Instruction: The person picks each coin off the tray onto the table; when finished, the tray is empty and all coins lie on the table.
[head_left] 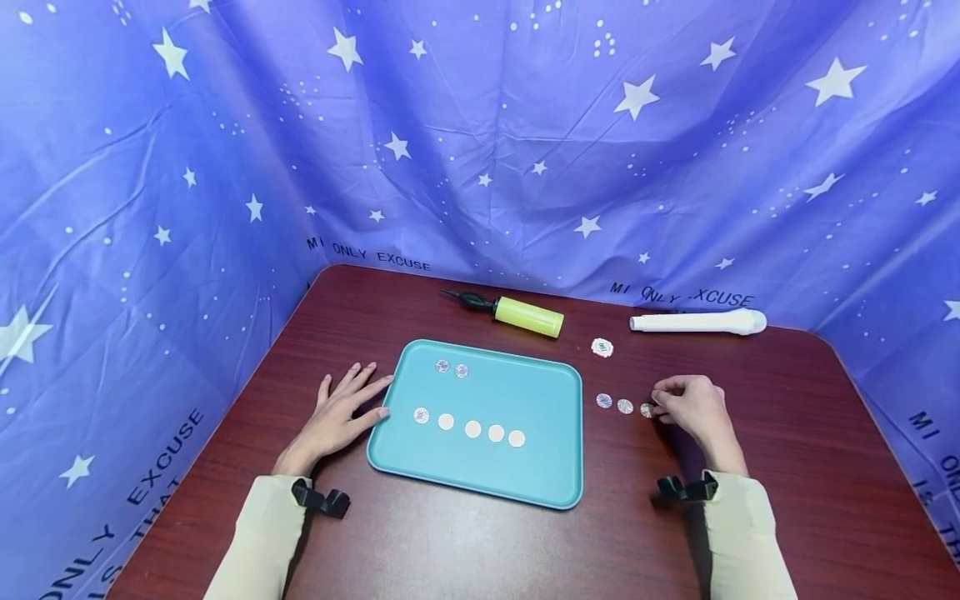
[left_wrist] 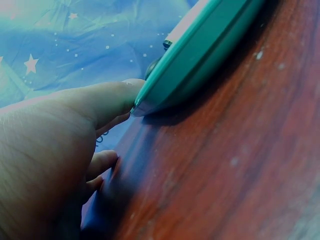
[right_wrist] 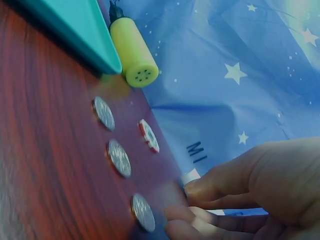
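My left hand (head_left: 333,423) lies spread at the left side of a teal tray (head_left: 517,387); in the left wrist view its thumb (left_wrist: 117,100) touches the rim. Two silvery patterned discs (head_left: 461,371) lie toward the tray's far side. Nearer me, one patterned disc (head_left: 422,415) and several plain pale discs (head_left: 472,429) form a row. Right of the tray, three patterned discs (head_left: 625,407) lie in line on the table. My right hand (head_left: 697,417) is at the rightmost disc (right_wrist: 143,212). Its bent fingertips appear beside that disc, apart from it, in the right wrist view.
Behind the tray lies a yellow-green hand pump (head_left: 528,317) with a black nozzle. A white tube-shaped object (head_left: 697,322) lies at the back right. Between them and the discs is a scalloped red-and-white chip (head_left: 602,347). A star-printed blue curtain (head_left: 510,167) surrounds the table.
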